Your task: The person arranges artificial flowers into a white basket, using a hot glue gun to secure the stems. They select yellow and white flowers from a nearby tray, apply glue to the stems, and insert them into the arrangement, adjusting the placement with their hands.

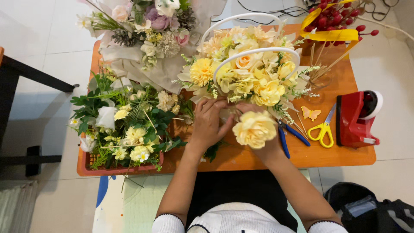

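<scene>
— Hands first, from the head view: where are they?

— Both are at the front of the yellow and cream flower arrangement with the white looped handle point(248, 71), on the orange wooden table point(336, 157). The left hand point(210, 123) lies loosely curled, fingers point(206, 105) bent against the base of the arrangement; whether it grips a stem there, I cannot tell.

— And the other?

— The right hand point(258, 144) is mostly hidden behind a large pale yellow fabric rose point(255, 128), which sits over it; the hand seems closed on that rose from below, though the fingers themselves do not show.

— What lies around them?

— To the left, a red plastic crate of green leaves and small yellow blooms point(125, 125). Behind that, a bouquet of pink, purple and white flowers wrapped in cream paper point(148, 39). To the right, blue-handled pliers point(286, 136) just beside the rose, then yellow-handled scissors point(322, 128), a small orange butterfly ornament point(311, 113), and a red tape dispenser point(357, 118) near the table's edge. Red berry sprigs in a yellow wrap point(334, 19) lie at the far right corner.
</scene>
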